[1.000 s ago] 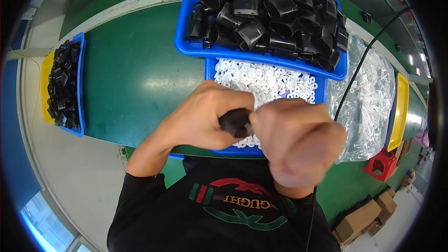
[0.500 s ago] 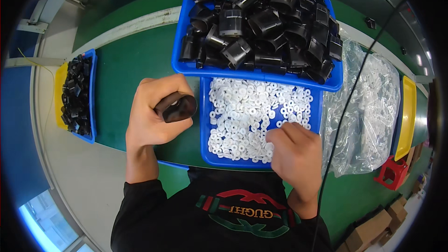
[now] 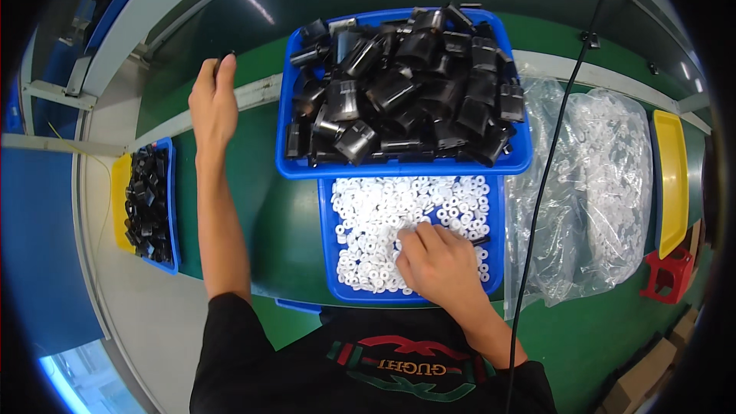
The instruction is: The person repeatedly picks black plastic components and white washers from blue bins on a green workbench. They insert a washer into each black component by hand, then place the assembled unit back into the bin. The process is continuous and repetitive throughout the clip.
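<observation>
My left hand (image 3: 213, 107) is stretched out over the far side of the table, left of the stacked trays. Its fingers are closed around a black plastic part (image 3: 226, 56), and only a small dark bit shows at the fingertips. My right hand (image 3: 441, 262) is over the blue tray of white washers (image 3: 327, 261), fingers curled with the tips down among the white plastic washers (image 3: 376, 222). What those fingers pinch is hidden. A short dark stick-like thing (image 3: 481, 241) shows beside the right hand's knuckles.
A blue tray heaped with black plastic parts (image 3: 399, 96) overlaps the washer tray's far edge. Smaller black pieces fill a bin (image 3: 147, 203) at the left. To the right lie a clear bag of white pieces (image 3: 606, 184) and a yellow tray (image 3: 671, 184). A black cable (image 3: 548, 161) hangs across the view.
My left hand has reached away, far and to the left, carrying the black part. My right hand has shifted slightly left and farther into the washers. The whole view has tilted forward.
</observation>
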`<state>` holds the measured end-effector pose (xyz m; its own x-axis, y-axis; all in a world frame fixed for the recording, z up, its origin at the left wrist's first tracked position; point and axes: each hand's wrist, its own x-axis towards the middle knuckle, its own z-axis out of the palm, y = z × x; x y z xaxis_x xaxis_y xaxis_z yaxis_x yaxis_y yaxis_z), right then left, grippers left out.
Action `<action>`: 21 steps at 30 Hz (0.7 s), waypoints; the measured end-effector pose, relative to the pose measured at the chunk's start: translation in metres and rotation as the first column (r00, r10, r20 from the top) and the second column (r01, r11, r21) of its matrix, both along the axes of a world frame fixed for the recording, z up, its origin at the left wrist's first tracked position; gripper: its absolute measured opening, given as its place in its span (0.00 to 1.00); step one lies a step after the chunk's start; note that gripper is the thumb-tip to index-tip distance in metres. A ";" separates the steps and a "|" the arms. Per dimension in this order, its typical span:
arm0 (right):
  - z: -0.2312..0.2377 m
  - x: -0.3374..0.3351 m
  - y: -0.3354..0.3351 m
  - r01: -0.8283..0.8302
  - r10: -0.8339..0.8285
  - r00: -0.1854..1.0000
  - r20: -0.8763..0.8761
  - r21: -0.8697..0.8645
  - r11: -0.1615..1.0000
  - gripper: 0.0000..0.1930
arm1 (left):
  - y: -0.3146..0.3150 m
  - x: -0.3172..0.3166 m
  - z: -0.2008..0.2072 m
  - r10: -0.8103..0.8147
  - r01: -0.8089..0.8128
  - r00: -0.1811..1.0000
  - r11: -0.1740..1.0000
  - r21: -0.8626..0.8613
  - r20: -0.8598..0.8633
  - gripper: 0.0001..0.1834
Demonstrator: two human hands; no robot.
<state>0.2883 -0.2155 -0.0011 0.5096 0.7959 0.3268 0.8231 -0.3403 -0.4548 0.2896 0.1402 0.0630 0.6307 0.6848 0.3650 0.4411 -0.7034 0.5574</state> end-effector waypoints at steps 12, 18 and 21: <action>-0.005 0.000 0.002 0.064 -0.066 0.996 0.053 0.041 0.997 0.08 | 0.128 0.101 -0.088 -0.003 0.130 0.873 0.965 0.227 -0.488 0.32; -0.007 -0.001 0.002 0.027 -0.027 1.000 0.012 0.037 0.999 0.08 | 0.091 0.087 -0.068 0.113 -0.044 0.943 0.975 0.218 -0.314 0.26; -0.005 0.000 0.000 0.032 -0.032 0.999 -0.010 0.010 0.999 0.09 | 0.063 0.077 -0.038 -0.394 0.398 0.917 0.897 -0.194 0.065 0.18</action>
